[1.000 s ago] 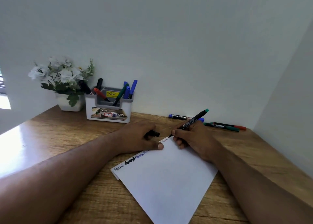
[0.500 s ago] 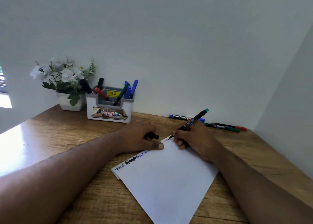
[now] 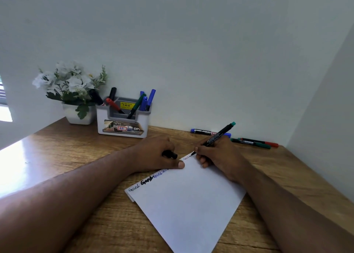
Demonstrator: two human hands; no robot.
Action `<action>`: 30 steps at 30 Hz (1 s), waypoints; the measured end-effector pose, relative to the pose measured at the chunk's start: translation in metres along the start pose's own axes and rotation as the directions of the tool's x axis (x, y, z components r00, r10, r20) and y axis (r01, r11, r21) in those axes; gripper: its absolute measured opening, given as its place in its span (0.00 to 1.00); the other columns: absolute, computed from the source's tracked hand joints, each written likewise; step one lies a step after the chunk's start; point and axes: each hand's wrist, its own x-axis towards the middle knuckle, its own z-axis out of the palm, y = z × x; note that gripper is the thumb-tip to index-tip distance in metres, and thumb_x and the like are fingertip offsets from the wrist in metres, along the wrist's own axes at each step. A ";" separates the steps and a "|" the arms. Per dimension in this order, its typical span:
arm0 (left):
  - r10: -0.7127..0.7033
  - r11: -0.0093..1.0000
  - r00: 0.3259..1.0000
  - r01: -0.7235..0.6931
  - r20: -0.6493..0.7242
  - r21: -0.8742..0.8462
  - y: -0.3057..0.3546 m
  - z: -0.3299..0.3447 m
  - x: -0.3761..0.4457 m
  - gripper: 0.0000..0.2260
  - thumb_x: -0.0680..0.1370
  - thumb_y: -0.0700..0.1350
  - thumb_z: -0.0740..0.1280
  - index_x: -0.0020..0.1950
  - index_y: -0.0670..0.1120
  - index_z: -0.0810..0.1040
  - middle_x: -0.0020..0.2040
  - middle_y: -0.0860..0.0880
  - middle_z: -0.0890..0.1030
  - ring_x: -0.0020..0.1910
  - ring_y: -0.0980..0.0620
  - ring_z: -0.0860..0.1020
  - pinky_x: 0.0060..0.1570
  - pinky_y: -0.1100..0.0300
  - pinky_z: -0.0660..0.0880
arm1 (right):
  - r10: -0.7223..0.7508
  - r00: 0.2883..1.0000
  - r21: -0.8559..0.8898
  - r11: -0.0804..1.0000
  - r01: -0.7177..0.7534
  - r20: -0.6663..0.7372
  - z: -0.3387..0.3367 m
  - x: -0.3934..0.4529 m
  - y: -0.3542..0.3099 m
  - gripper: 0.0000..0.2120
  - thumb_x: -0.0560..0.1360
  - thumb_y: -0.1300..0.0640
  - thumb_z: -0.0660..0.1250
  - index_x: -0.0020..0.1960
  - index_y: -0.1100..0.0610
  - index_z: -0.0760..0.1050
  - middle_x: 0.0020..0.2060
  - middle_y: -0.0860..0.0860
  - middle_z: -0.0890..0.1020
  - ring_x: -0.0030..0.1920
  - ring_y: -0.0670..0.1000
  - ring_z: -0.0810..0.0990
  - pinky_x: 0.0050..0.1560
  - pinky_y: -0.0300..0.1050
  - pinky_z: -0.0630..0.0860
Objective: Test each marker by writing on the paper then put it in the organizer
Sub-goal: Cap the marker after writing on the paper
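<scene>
On paper (image 3: 183, 199), right-hand (image 3: 216, 155) grip around marker (image 3: 218, 135)

Your left forearm enters from about 8 o'clock and runs up toward the centre, ending in your left hand (image 3: 157, 155), which lies knuckles up with its fingers curled round a small black cap (image 3: 170, 154) and its thumb stretched flat toward 3 o'clock. Your right forearm comes in from 4 o'clock. Your right hand (image 3: 218, 157) pinches a marker (image 3: 216, 136) in a writing grip, the tip pointing to 8 o'clock and the tail rising toward 2 o'clock.
</scene>
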 end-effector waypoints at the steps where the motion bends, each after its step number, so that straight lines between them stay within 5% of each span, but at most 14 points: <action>1: -0.001 1.000 1.000 0.001 0.002 0.003 0.000 0.000 0.000 0.15 0.72 0.66 0.65 0.36 0.57 0.69 0.43 0.54 0.72 0.41 0.58 0.70 0.38 0.59 0.67 | 0.002 1.000 0.000 1.000 -0.002 -0.003 0.000 0.000 0.000 0.04 0.74 0.67 0.68 0.41 0.66 0.79 0.28 0.56 0.81 0.27 0.50 0.78 0.29 0.42 0.77; 13: -0.011 1.000 1.000 0.011 0.020 0.020 -0.001 0.001 0.001 0.17 0.73 0.66 0.64 0.34 0.54 0.69 0.43 0.52 0.71 0.41 0.57 0.70 0.38 0.58 0.67 | 0.019 0.999 0.024 1.000 -0.019 -0.028 0.001 -0.001 -0.002 0.04 0.74 0.68 0.67 0.42 0.68 0.79 0.29 0.57 0.80 0.26 0.50 0.78 0.29 0.42 0.78; 23: 0.000 1.000 1.000 0.000 -0.018 -0.004 0.000 0.001 0.001 0.24 0.73 0.63 0.66 0.39 0.41 0.76 0.44 0.46 0.75 0.37 0.57 0.69 0.37 0.57 0.66 | 0.017 0.999 0.058 0.998 -0.015 -0.042 0.002 -0.001 -0.002 0.04 0.74 0.69 0.67 0.40 0.67 0.78 0.29 0.58 0.80 0.27 0.50 0.78 0.29 0.42 0.78; 30: -0.002 1.000 1.000 0.002 -0.017 -0.001 -0.001 0.001 0.000 0.21 0.73 0.64 0.66 0.39 0.45 0.77 0.42 0.50 0.72 0.38 0.58 0.69 0.37 0.57 0.67 | 0.024 0.999 0.059 0.998 -0.021 -0.044 0.000 0.000 0.000 0.06 0.73 0.68 0.67 0.38 0.65 0.79 0.29 0.58 0.81 0.28 0.51 0.79 0.32 0.44 0.80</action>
